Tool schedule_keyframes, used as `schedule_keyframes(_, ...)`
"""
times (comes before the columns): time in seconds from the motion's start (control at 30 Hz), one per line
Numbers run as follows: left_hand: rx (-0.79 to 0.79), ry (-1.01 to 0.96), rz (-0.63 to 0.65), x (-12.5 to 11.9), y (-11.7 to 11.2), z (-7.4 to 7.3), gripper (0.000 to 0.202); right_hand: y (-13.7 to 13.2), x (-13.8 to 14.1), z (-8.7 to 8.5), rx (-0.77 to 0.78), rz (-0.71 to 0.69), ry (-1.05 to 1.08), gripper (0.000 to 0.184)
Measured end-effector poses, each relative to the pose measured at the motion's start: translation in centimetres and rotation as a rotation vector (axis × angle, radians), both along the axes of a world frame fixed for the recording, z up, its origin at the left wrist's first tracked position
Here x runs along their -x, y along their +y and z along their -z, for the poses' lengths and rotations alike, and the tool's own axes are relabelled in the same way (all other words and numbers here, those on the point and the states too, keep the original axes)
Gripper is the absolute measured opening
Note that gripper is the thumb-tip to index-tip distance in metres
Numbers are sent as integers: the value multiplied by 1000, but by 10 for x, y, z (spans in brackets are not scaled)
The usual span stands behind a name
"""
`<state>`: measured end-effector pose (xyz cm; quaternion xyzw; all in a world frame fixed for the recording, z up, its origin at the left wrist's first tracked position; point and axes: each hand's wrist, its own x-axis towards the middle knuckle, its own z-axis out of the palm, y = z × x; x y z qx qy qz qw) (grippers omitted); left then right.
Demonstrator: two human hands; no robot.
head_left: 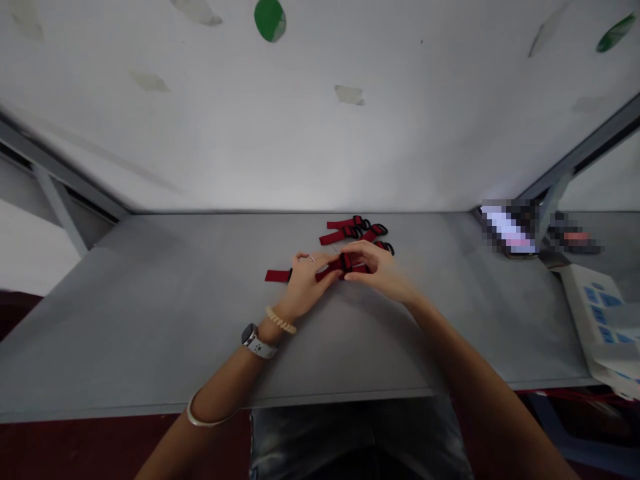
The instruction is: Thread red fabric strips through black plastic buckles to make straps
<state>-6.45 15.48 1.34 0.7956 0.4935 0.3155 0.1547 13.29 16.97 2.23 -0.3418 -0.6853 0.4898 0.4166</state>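
Observation:
My left hand (307,283) and my right hand (375,270) meet over the middle of a grey table (150,333). Both pinch a red webbing strap (330,270) with a black buckle (346,262), and the fingers hide part of it. The strap's free end (277,275) lies flat on the table to the left of my left hand. Just beyond my right hand lie several more red straps with black buckles (345,230), and the nearest of them (384,248) almost touches my right fingers.
A blurred phone (507,227) and another small blurred object (573,241) lie at the far right, and a printed sheet or booklet (597,313) hangs over the right edge. A white wall with stuck-on patches (320,113) rises behind the table.

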Motion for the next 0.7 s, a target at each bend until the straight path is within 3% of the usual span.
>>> schedule_keyframes(0.1, -60, 59, 2, 0, -1, 0, 22, 1, 0, 1, 13, 44, 36, 24)
schedule_keyframes(0.23, -83, 200, 5, 10, 3, 1, 35, 4, -3, 0, -267, 144, -235, 15)
schedule_keyframes(0.33, -67, 342, -81, 25, 9, 1, 41, 9, -9, 3, -402, 166, -468, 12)
schedule_keyframes(0.5, 12, 468, -124, 44, 18, -4, 14, 13, -13, 9, -514, 134, -662, 7)
schedule_keyframes(0.7, 205, 484, -109, 53, 23, -15, 26, 11, -12, 11, -619, 193, -744, 7)
